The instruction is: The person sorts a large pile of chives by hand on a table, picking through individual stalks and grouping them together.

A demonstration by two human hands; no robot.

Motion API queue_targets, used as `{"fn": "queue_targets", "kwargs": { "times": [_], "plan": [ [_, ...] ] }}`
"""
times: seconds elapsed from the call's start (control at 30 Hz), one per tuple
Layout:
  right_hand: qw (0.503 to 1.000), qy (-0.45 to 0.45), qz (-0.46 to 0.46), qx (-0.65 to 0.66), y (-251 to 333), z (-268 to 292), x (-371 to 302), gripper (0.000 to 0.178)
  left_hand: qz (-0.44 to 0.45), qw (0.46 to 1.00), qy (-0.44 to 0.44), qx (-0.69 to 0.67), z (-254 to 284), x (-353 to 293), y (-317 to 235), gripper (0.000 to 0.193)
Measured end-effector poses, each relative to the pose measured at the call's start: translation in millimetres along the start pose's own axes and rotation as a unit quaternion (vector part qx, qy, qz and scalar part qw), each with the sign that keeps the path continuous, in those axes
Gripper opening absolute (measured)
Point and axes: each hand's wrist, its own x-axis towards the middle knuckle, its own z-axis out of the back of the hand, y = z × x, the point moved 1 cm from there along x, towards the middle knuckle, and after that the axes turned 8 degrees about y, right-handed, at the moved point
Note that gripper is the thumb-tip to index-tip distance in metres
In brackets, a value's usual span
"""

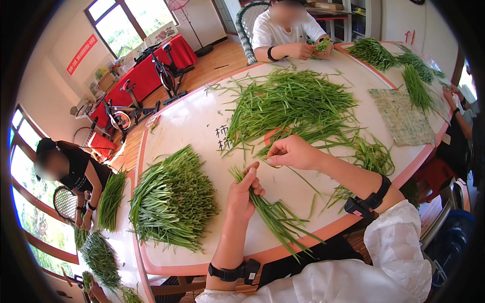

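A bunch of long thin green stalks is gripped in my left hand, over the near part of the table. Its short ends stick out above the fist, and its long ends hang toward the table's front edge. Close by on the right, the fingers of my right hand are pinched together. A single green stalk trails from just under them. Beyond my right hand spreads a large loose heap of green stalks. To the left of my left hand lies a thick, neatly aligned pile of stalks.
A small tangle of stalks lies right of my right hand. Farther right is a woven mat with bundles beside it. One person sits across the table, another works at the left, and others' hands show at the edges.
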Motion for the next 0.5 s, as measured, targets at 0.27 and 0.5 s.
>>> {"fn": "queue_targets", "kwargs": {
  "times": [0.27, 0.5],
  "plan": [
    [0.995, 0.085, -0.049, 0.02, 2.5, -21.3, -4.6, 0.024, -0.031, 0.999, -0.027, 0.011, 5.2, 1.8, -0.7, 0.025],
    [0.975, 0.173, -0.111, -0.081, -0.1, -9.3, -36.7, 0.025, -0.04, 0.997, -0.013, -0.067, 6.8, 3.0, -3.0, 0.021]
  ]
}}
